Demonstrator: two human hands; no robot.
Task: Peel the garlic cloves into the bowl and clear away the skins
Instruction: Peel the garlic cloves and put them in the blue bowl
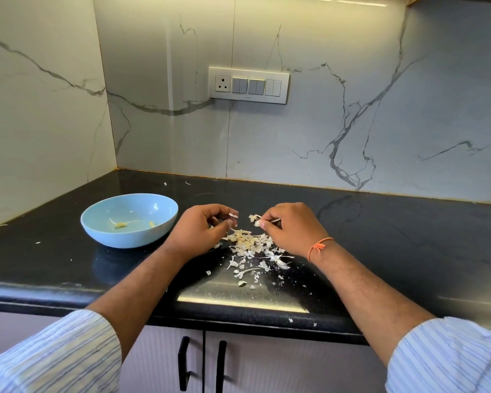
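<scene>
- Skins [250,248] heaped on counter [380,251] between wrists; papery, light; likely scatter if swept fast
- Left hand [203,229] pinches a flake; right hand [292,226] pinches a clove piece [257,222]; small, probably slippery; grip by ends
- Bowl [129,219] left, few cloves inside

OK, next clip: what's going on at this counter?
A person is peeling garlic on a black countertop. The right hand pinches a small piece with skin on it, and the left hand holds a scrap of skin in its fingers. A pile of skins lies between and below the hands. The blue bowl to the left holds a few peeled pieces. The skins are not yet cleared.
</scene>
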